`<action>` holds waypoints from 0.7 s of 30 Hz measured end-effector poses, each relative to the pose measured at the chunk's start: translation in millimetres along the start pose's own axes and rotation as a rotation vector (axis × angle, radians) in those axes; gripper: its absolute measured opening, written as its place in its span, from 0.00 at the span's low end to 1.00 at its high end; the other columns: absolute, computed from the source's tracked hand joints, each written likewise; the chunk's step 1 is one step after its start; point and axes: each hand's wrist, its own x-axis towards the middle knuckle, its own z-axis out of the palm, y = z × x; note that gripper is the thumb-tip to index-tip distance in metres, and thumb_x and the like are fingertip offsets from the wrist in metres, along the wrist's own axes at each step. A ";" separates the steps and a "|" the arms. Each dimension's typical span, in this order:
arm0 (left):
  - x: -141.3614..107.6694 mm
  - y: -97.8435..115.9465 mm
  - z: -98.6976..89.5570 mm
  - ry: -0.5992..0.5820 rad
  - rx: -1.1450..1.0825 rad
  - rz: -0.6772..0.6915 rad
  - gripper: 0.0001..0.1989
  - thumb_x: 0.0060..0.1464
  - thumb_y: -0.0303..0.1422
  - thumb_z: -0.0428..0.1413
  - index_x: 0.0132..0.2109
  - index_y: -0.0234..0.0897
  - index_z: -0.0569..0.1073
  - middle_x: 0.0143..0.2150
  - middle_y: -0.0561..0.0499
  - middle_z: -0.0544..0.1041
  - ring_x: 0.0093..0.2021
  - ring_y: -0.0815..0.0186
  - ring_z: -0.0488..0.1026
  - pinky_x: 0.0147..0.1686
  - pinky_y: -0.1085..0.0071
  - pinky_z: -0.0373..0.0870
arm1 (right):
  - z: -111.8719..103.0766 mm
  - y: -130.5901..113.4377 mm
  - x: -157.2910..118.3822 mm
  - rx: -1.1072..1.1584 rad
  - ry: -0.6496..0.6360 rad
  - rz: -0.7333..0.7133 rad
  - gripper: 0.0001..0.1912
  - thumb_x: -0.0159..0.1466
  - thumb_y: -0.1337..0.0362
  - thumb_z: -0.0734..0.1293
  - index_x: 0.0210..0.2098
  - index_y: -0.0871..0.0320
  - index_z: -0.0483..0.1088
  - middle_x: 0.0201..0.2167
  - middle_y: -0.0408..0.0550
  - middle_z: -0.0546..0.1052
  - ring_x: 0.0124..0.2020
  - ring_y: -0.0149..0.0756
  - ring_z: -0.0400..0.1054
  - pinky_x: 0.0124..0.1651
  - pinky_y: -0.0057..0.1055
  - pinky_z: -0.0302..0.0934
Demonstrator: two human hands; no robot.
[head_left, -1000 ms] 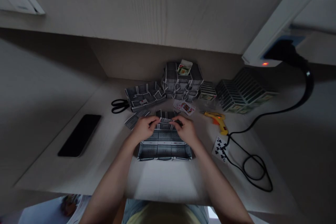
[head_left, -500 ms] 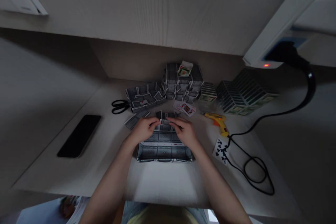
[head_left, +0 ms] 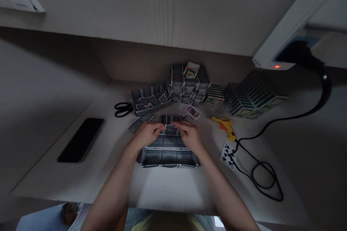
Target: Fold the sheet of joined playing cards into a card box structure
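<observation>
My left hand (head_left: 149, 132) and my right hand (head_left: 190, 135) face each other, fingertips closed on opposite ends of a small grey-backed playing card (head_left: 171, 129). They hold it just beyond an open box (head_left: 169, 157) built from grey-patterned playing cards, its long side facing me. Behind the fingertips lie more grey card pieces (head_left: 166, 118), partly hidden. Other grey cards (head_left: 138, 123) lie flat beside my left hand. My fingers hide the ends of the held card.
A black phone (head_left: 81, 140) and black-handled scissors (head_left: 123, 109) lie left. Behind stand a card tray (head_left: 149, 106), a stacked card structure (head_left: 189, 83) and face-up cards (head_left: 193, 111). Right are a yellow glue gun (head_left: 227, 126), its looped cord (head_left: 267, 187), a club card (head_left: 227, 155) and card packs (head_left: 244, 101).
Both hands stay at nearly the same spot with the card between them; the fingers shift only slightly. The whole view has moved a little.
</observation>
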 end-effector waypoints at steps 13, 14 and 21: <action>-0.4 4.5 0.0 -0.005 0.212 -0.006 0.12 0.54 0.28 0.46 0.35 0.41 0.75 0.35 0.54 0.78 0.35 0.68 0.73 0.34 0.74 0.65 | 2.5 -1.4 0.4 -0.085 0.017 -0.042 0.24 0.55 0.78 0.55 0.43 0.50 0.71 0.35 0.43 0.75 0.36 0.30 0.69 0.39 0.27 0.64; -0.7 5.6 -0.6 -0.014 0.225 -0.006 0.12 0.54 0.28 0.46 0.35 0.41 0.75 0.34 0.54 0.78 0.34 0.68 0.73 0.33 0.74 0.65 | 2.6 -1.8 0.5 -0.092 0.013 -0.038 0.24 0.55 0.78 0.55 0.43 0.50 0.71 0.35 0.43 0.75 0.36 0.30 0.69 0.39 0.27 0.64; -2.0 14.0 1.6 0.086 0.073 0.053 0.14 0.55 0.34 0.48 0.47 0.41 0.70 0.44 0.51 0.75 0.43 0.67 0.72 0.42 0.72 0.67 | 2.7 -2.9 0.5 -0.110 0.017 -0.025 0.22 0.55 0.77 0.56 0.41 0.51 0.72 0.35 0.43 0.76 0.36 0.30 0.70 0.40 0.28 0.64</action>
